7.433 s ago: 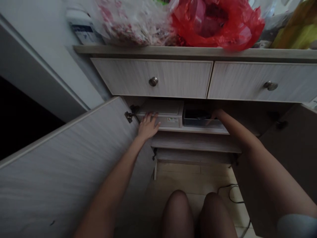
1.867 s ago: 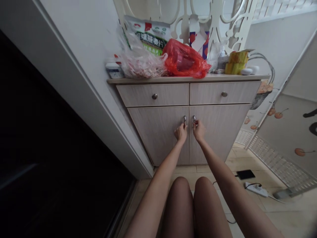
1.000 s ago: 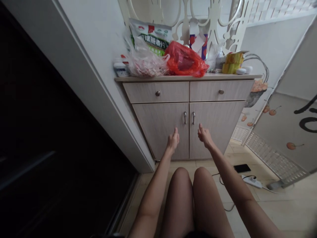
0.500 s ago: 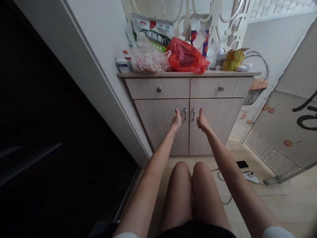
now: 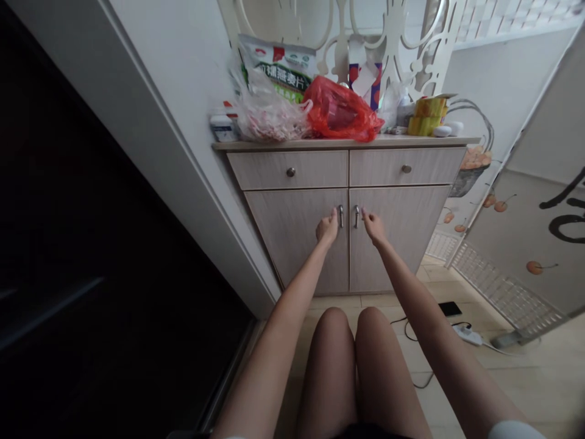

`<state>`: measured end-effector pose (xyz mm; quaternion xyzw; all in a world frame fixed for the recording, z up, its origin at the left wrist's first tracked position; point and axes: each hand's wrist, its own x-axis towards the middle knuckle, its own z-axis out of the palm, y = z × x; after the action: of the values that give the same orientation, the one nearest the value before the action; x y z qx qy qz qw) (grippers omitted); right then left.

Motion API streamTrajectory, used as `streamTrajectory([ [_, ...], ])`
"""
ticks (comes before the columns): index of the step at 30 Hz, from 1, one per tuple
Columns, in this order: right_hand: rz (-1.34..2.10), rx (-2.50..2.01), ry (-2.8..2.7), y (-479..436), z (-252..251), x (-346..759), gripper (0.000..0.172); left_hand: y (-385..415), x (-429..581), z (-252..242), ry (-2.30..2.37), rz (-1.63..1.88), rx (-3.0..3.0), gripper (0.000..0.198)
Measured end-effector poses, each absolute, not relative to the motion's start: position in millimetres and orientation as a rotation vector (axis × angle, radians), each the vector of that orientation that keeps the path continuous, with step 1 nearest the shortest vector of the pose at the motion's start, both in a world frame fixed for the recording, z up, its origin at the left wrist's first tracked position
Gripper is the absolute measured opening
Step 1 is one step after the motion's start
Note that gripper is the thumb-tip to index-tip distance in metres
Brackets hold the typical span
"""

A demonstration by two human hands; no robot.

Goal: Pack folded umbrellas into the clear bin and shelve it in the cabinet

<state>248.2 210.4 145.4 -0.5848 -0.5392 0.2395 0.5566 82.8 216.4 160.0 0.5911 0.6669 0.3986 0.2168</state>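
A pale wood-grain cabinet [image 5: 297, 244] stands in front of me with both lower doors closed. My left hand [image 5: 327, 228] is curled, its thumb and forefinger pinched at the left metal door handle [image 5: 340, 216]. My right hand [image 5: 373, 225] is loosely curled just right of the right door handle [image 5: 356, 216], fingertips a little short of it and nothing in them. Both arms are stretched forward over my bare knees [image 5: 351, 341].
Two drawers with round knobs [image 5: 290, 172] sit above the doors. The top holds a red plastic bag [image 5: 340, 113], a clear bag [image 5: 269, 119], an oat packet and yellow packs [image 5: 425, 116]. A dark doorway lies left; a phone [image 5: 450, 308] and power strip [image 5: 466, 334] lie on the tiled floor at right.
The cabinet doors, open at first, were closed. Both hands then left the handles and made thumbs-up fists; now they have moved inward and back to the handles.
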Motion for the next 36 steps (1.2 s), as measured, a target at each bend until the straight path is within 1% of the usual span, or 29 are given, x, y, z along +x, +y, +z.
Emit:
streamTrajectory([
  [2, 0.404, -1.385, -1.313, 220, 140, 245, 0.056, 224, 91, 156, 1.891, 1.139, 1.701, 0.041],
  [3, 0.348, -1.397, -1.329, 225, 137, 243, 0.050, 228, 95, 153, 1.893, 1.151, 1.723, 0.031],
  [4, 0.311, -1.412, -1.345, 229, 135, 239, 0.044, 232, 100, 151, 1.888, 1.155, 1.737, 0.027],
  [7, 0.274, -1.447, -1.378, 241, 128, 229, 0.032, 242, 109, 144, 1.872, 1.138, 1.755, 0.024],
  [11, 0.272, -1.455, -1.357, 249, 124, 222, 0.025, 250, 111, 141, 1.890, 1.109, 1.772, 0.018],
  [16, 0.249, -1.492, -1.377, 248, 125, 221, 0.025, 245, 109, 141, 1.918, 1.088, 1.804, 0.020],
  [21, 0.229, -1.492, -1.343, 233, 122, 222, 0.025, 222, 111, 140, 1.962, 1.086, 1.797, 0.024],
  [28, 0.152, -1.447, -1.358, 179, 110, 235, 0.028, 169, 98, 135, 1.971, 1.121, 1.825, 0.025],
  [36, 0.048, -1.383, -1.361, 115, 102, 264, 0.034, 105, 60, 121, 1.930, 1.324, 1.885, 0.024],
])
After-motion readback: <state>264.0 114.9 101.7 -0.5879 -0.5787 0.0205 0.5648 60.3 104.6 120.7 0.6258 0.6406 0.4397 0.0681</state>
